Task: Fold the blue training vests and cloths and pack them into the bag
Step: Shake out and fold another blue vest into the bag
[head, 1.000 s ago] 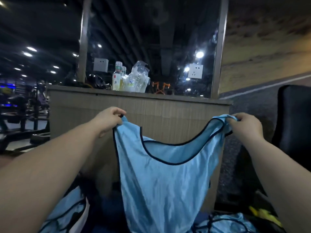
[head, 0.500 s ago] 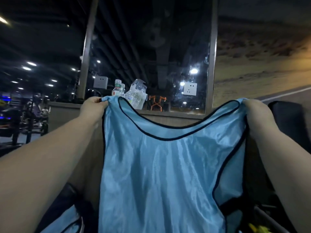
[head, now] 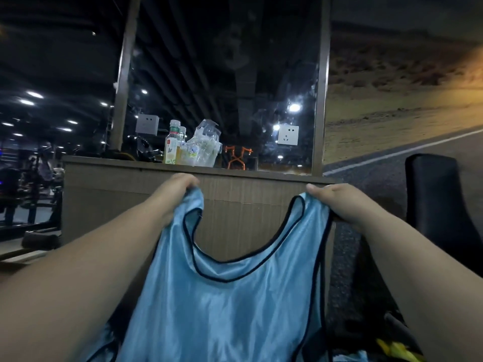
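A blue vest point(head: 222, 304) is held up by its shoulder straps. One strap is gripped by the left hand point(head: 177, 189), the other by the right hand point(head: 337, 202).

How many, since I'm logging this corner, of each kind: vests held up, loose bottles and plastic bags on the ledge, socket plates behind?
Vests held up: 1
Loose bottles: 2
Plastic bags: 1
Socket plates: 2
Total: 6

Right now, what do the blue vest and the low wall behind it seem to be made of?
Blue vest: thin, glossy synthetic cloth, probably polyester; it shines and drapes softly, dark binding at edges.
Low wall: matte brown panel, finely ribbed; wood or laminate, unclear.
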`<move>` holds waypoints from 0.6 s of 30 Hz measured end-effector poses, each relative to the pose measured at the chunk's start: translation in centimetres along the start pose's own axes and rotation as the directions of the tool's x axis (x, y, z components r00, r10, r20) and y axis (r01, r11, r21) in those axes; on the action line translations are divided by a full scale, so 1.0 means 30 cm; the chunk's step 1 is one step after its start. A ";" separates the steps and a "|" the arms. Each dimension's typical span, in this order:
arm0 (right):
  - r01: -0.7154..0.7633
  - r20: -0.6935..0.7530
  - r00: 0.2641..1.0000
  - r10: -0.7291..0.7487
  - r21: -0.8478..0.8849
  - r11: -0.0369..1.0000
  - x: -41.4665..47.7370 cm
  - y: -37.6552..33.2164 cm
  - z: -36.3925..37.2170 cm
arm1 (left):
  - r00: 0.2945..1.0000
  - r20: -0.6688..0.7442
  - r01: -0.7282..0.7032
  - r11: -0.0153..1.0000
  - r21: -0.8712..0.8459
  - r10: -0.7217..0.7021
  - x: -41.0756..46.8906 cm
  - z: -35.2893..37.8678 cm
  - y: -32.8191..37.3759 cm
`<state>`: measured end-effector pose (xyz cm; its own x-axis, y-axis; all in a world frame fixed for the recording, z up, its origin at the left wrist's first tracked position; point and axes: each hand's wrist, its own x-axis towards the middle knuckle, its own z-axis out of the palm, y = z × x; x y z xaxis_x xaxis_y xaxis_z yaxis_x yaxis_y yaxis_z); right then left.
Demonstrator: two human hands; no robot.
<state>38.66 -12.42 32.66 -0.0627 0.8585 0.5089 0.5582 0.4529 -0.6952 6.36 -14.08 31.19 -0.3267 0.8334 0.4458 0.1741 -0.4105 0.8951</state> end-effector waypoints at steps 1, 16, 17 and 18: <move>0.013 0.020 1.000 -0.013 0.018 1.000 -0.004 -0.014 0.027 | 0.998 0.053 -0.025 0.999 0.041 0.023 -0.014 0.033 -0.002; 0.119 0.165 0.976 -0.143 0.146 0.982 -0.009 -0.049 0.259 | 0.928 0.347 -0.200 0.969 0.146 0.140 -0.105 0.233 -0.069; 0.106 0.140 0.982 -0.129 0.165 0.981 -0.009 -0.041 0.259 | 0.936 0.324 -0.196 0.969 0.149 0.139 -0.106 0.227 -0.066; 0.076 0.146 0.984 -0.104 0.184 0.980 -0.009 -0.034 0.260 | 0.944 0.302 -0.184 0.970 0.158 0.130 -0.103 0.221 -0.064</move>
<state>31.66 -11.24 29.29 -0.2403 0.8326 0.4990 0.3903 0.5535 -0.7357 13.20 -13.41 28.02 -0.0048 0.8453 0.5343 0.3755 -0.4936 0.7844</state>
